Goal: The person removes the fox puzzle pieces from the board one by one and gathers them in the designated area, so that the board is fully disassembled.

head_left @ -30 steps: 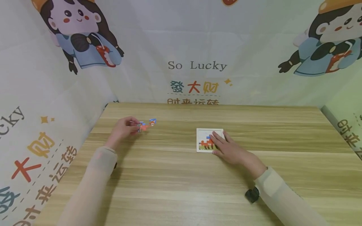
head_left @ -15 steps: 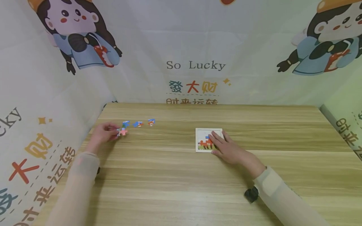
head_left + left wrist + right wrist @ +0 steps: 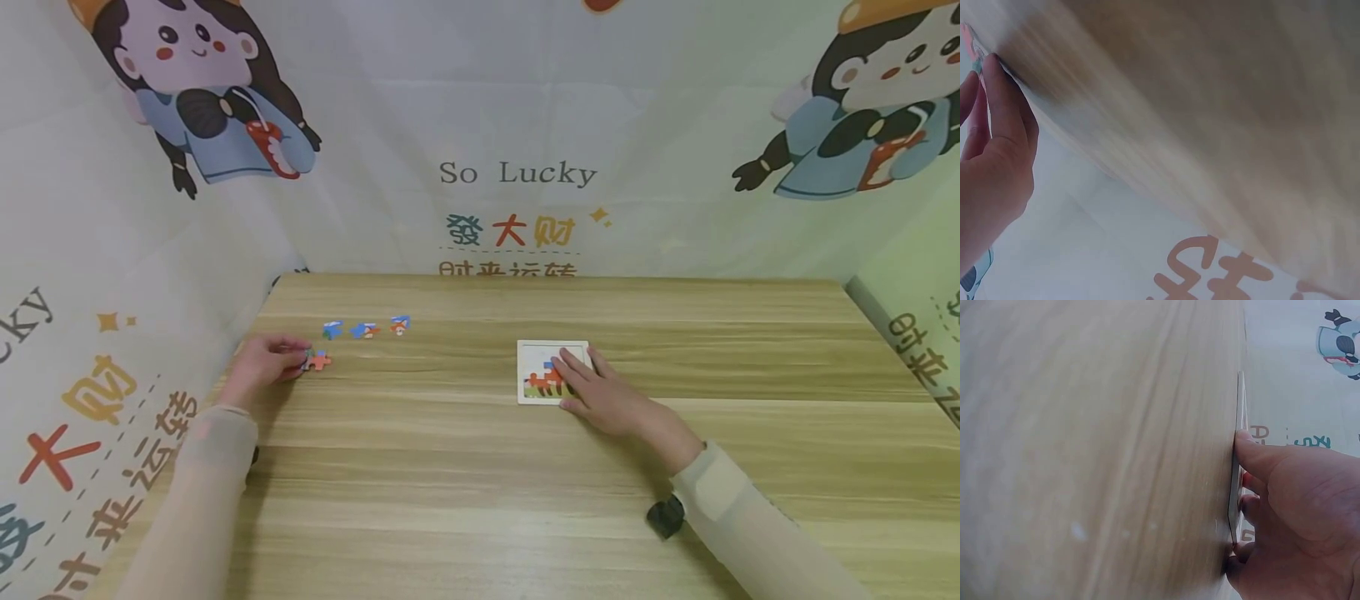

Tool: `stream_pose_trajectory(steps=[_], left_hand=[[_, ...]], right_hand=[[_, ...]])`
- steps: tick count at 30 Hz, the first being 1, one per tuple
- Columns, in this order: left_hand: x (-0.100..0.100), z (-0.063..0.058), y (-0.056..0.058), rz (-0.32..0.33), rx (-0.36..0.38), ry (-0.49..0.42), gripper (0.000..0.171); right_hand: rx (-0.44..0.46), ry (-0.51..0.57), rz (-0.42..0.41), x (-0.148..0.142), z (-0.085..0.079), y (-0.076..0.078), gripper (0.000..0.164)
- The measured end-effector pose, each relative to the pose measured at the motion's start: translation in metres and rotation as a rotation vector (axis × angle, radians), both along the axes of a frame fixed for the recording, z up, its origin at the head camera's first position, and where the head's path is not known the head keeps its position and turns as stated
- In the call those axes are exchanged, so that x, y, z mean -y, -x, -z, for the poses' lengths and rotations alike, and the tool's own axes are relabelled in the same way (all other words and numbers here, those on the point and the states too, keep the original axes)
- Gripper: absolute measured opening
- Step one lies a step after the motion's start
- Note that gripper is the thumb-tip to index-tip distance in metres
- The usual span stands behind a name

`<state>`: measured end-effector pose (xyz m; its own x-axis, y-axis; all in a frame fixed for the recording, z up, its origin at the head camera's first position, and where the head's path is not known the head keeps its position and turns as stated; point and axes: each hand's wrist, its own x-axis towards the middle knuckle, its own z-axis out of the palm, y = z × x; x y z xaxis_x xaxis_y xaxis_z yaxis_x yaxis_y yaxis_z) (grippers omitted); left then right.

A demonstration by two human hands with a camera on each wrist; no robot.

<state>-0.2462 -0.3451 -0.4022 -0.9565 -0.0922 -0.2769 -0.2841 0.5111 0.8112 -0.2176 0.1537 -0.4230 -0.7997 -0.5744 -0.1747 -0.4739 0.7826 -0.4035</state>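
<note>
At frame left, the left hand (image 3: 262,365) pinches a puzzle piece (image 3: 320,360); centre-right, the right hand (image 3: 611,398) rests straight-fingered on a board (image 3: 532,356).

Booth-like space, printed cloth walls (image 3: 645,125) on three sides, wood-grain table (image 3: 465,492)

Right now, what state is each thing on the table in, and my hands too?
Left hand: pinching a puzzle piece.
Orange puzzle piece: held; whether it touches the table is unclear.
Three blue-toned pieces: loose, lying apart in a row.
White puzzle tray: partly filled, pieces along the bottom, upper left bare; some hidden.
Right hand: resting on the tray.
</note>
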Motion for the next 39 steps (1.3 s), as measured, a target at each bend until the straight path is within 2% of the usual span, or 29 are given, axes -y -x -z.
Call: stream_pose_trajectory(steps=[3,9,17,20,27,32,39], left_hand=[[0.0,0.0,0.001,-0.006,0.007,-0.01,0.043],[0.005,0.001,0.003,-0.036,0.01,-0.09,0.045],[0.005,-0.003,0.004,-0.03,0.013,-0.155,0.045],[0.0,-0.006,0.003,-0.029,0.02,-0.17,0.048],[-0.014,-0.012,0.005,-0.008,-0.008,-0.124,0.046],[-0.024,-0.013,0.006,0.005,-0.003,-0.185,0.044],[-0.051,-0.015,0.011,0.054,-0.005,-0.18,0.047]], right_hand=[[0.0,0.006,0.0,0.0,0.0,-0.001,0.065],[0.001,0.013,0.001,0.0,-0.001,-0.001,0.063],[0.001,0.0,0.003,0.0,0.002,0.0,0.064],[-0.002,0.004,-0.001,0.0,0.002,0.0,0.064],[-0.001,0.002,-0.002,0.0,0.001,0.0,0.064],[-0.001,0.003,-0.003,0.001,0.0,-0.001,0.064],[-0.011,0.008,-0.003,0.001,-0.002,-0.002,0.063]])
